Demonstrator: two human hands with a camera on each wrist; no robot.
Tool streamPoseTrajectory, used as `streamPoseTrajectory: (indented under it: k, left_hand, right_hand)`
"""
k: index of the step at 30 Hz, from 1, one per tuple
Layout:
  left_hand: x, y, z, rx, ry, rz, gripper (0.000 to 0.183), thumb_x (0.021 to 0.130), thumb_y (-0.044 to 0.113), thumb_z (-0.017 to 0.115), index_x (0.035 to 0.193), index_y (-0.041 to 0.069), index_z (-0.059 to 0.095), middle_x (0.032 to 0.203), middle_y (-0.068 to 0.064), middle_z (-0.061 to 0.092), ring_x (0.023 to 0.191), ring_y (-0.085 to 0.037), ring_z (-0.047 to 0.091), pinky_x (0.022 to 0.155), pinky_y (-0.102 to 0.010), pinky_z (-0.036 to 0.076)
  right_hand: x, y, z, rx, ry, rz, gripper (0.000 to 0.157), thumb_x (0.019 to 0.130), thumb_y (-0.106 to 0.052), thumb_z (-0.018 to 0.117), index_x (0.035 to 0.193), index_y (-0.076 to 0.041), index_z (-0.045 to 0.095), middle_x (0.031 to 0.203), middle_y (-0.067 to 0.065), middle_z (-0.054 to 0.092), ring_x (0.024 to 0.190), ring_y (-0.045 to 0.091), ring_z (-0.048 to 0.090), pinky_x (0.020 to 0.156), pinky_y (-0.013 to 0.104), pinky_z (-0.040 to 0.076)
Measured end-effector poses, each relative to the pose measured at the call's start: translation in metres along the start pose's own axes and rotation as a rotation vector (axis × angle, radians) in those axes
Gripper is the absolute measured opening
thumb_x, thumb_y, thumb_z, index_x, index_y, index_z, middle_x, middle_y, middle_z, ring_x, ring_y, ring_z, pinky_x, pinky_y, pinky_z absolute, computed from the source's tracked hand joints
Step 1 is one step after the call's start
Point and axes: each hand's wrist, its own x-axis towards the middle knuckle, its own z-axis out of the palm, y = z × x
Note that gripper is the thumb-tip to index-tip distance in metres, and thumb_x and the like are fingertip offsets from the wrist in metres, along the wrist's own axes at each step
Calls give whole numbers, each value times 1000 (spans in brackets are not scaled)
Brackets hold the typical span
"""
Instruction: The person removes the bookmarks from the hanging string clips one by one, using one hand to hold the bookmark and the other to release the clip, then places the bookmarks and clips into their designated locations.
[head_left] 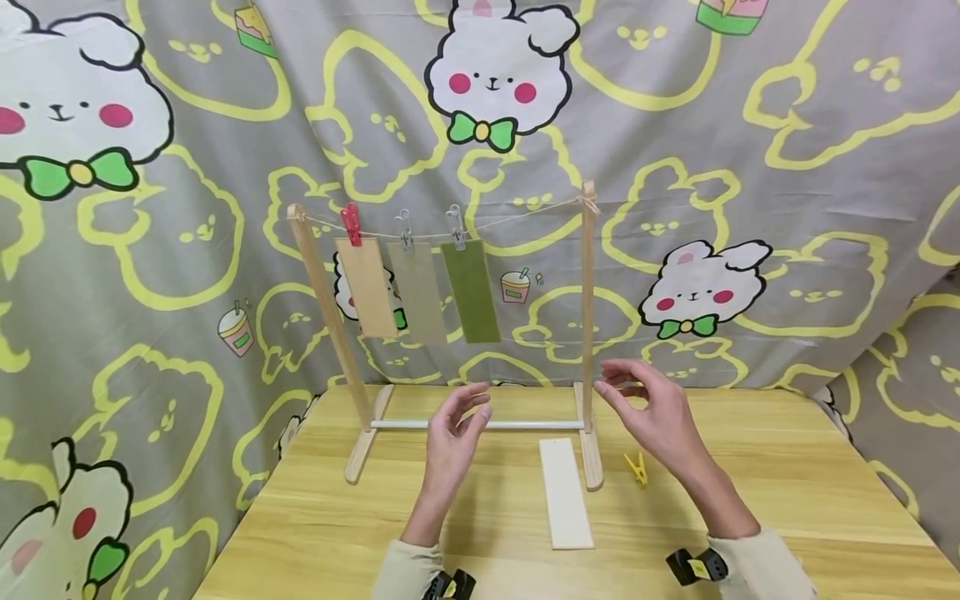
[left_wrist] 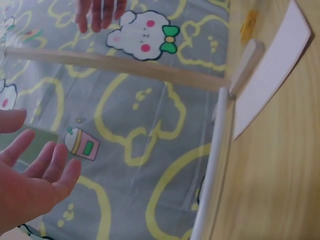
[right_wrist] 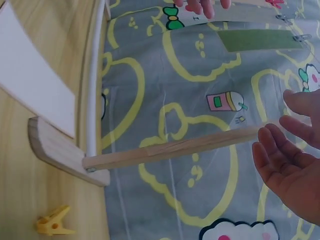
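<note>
Wood-grain table backed by a grey curtain printed with yellow outlines and white rabbits. Wooden rack stands on it; along its cord hang a tan strip under a red clothespin, then greyish-beige and olive-green strips under grey clothespins. White strip, plain and rectangular, lies flat near the rack's right foot; yellow clothespin lies right of that foot. Left hand and right hand are raised, fingers loosely bent, thumbs apart from fingertips.
</note>
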Motion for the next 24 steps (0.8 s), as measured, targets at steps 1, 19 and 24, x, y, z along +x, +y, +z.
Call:
streamPoseTrajectory:
  k: [1,19,24]
  left_hand:
    - [2,0,-1,1,5,8,29,98,2,68,126,-4,65,127,-15,67,118,-39,62,96,-31,56]
    - [35,14,-6,-1,137,116,31,97,-3,65,127,-9,61,126,-21,65,119,-41,60,103,-31,52]
    - [43,14,-7,-16,153,133,30,97,-5,64,126,-10,61,126,-22,65,117,-31,62,105,-34,51]
  right_hand:
    - [2,-2,0,3,-1,-7,26,92,-11,78,117,-8,71,105,0,71,92,12,67,79,18,57]
    - [25,-20,-1,27,2,-127,27,92,-5,77,118,-4,71,103,5,72,93,14,67,79,30,61]
    - [32,-22,-2,33,1,-162,29,91,-5,78,119,-3,71,104,5,72,93,15,67,80,30,61]
